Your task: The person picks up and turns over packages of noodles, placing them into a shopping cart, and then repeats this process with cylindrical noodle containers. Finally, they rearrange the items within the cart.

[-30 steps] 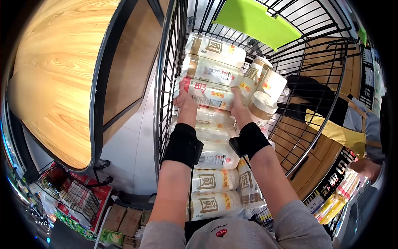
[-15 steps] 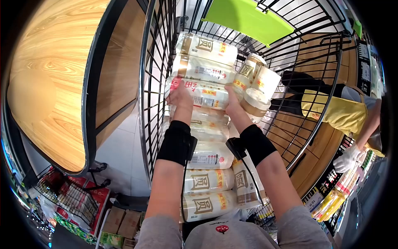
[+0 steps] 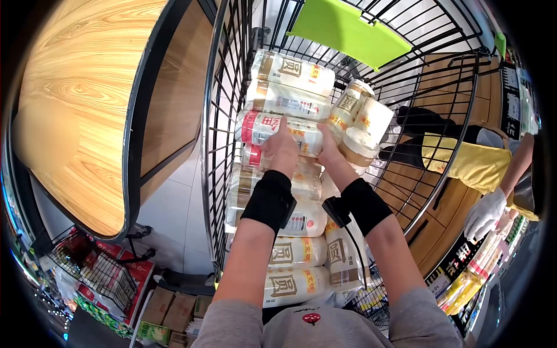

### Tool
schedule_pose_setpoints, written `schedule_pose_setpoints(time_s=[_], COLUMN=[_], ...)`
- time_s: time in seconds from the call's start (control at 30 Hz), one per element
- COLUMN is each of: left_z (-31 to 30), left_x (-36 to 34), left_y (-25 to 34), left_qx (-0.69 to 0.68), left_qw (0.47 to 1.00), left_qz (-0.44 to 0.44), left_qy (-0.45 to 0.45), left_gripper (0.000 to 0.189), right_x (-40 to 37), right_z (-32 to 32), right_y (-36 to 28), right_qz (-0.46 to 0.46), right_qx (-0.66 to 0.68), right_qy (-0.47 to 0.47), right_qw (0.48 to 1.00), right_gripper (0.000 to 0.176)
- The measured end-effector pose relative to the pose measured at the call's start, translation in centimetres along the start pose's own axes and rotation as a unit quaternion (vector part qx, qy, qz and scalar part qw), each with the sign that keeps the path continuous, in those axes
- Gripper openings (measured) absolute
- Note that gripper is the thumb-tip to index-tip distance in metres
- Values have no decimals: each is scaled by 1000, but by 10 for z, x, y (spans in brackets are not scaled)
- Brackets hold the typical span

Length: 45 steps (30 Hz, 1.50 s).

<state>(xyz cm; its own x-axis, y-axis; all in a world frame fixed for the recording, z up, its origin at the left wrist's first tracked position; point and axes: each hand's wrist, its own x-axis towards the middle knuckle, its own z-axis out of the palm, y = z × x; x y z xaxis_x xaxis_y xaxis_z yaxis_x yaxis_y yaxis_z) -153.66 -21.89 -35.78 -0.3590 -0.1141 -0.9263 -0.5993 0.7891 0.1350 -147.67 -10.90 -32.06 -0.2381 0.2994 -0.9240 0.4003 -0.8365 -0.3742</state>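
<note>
A cylindrical white pack of dried noodles [image 3: 259, 127] with a pink band lies across the stack inside a black wire shopping cart [image 3: 216, 110]. My left hand [image 3: 281, 148] grips its near side around the middle, thumb on top. At its right end my right hand [image 3: 329, 146] is closed on it; some fingers are hidden beneath. Another pink-banded noodle pack [image 3: 252, 155] shows just below. Similar packs [image 3: 293, 66] lie in rows beyond and nearer to me. Several more packs [image 3: 371, 119] stand tilted right of my right hand.
A wood-topped table [image 3: 87, 116] with a dark edge flanks the cart on the left. The cart has a green panel [image 3: 348, 32] at its far end. On the right, a person in a yellow apron [image 3: 464, 159] has a white-gloved hand [image 3: 484, 216] near shelf goods.
My left hand has slid right along the noodle pack, from its pink left end to the middle. My right hand stays at the right end. The gloved person's hand has shifted slightly.
</note>
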Motion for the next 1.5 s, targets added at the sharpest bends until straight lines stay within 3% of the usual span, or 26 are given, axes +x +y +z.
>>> schedule_pose_setpoints(time_s=[0.03, 0.1, 0.17, 0.27, 0.33, 0.4, 0.5, 0.57, 0.63, 0.73, 0.83, 0.97, 1.07, 1.13, 1.23, 1.27, 1.37, 1.5], left_z=[23, 26, 27, 46, 50, 0, -11, -25, -54, -47, -65, -81, -64, -77, -102, -112, -116, -105], left_x=[18, 17, 16, 19, 20, -52, -56, -64, -64, -49, -94, -159, -147, -194, -290, -325, -397, -470], left_y=[0, -2, -3, -11, -4, 28, 35, 24, 12, 6, 5, 23, 19, 22, 22, 18, 1, -31], left_qx=[-185, -350, -458, -417, -413, -477, -420, -549, -551, -632, -547, -558, -652, -647, -605, -571, -540, -500], left_qw=[976, 927, 882, 898, 889, 840, 844, 790, 792, 742, 810, 803, 687, 697, 721, 744, 735, 724], left_qz=[-103, -124, -107, -65, -95, -191, -291, -268, -253, -212, -175, -56, 48, 90, 185, 205, 301, 374], left_qy=[46, 50, 42, 125, 173, 177, 164, 47, -68, -70, -114, -200, -318, -298, -282, -279, -277, -293], left_gripper=[104, 105, 107, 106, 106, 106, 106, 95, 67, 56, 54, 53, 47, 44, 44, 39, 39, 40], right_x=[-1, 1, 11, 31, 41, 17, -18, -73, -95, -154, -171, -209, -260, -302, -319, -332, -362, -419], right_z=[-3, -5, -3, -18, -20, -10, 4, 26, 48, 77, 65, 42, 29, 11, -48, -54, -69, -74], right_y=[-2, -2, -1, 12, 12, 3, -11, -35, -41, -49, -50, -65, -86, -106, -139, -146, -151, -140], right_qz=[8, 29, 12, 1, -2, 11, 27, 17, 4, -12, 21, -25, -40, -39, -11, -35, -141, -159], right_qx=[-38, -119, -109, -93, -95, -116, -120, -197, -239, -277, -198, -263, -329, -366, -287, -273, -229, -181], right_qy=[12, 31, 24, -17, -23, -2, -5, -33, -51, 61, 24, -22, -35, -56, -208, -228, -311, -432], right_qw=[999, 992, 994, 996, 995, 993, 992, 980, 970, 959, 980, 964, 943, 928, 935, 934, 912, 869], right_gripper=[52, 52, 52, 52, 53, 53, 53, 52, 60, 74, 84, 85, 75, 65, 46, 48, 46, 52])
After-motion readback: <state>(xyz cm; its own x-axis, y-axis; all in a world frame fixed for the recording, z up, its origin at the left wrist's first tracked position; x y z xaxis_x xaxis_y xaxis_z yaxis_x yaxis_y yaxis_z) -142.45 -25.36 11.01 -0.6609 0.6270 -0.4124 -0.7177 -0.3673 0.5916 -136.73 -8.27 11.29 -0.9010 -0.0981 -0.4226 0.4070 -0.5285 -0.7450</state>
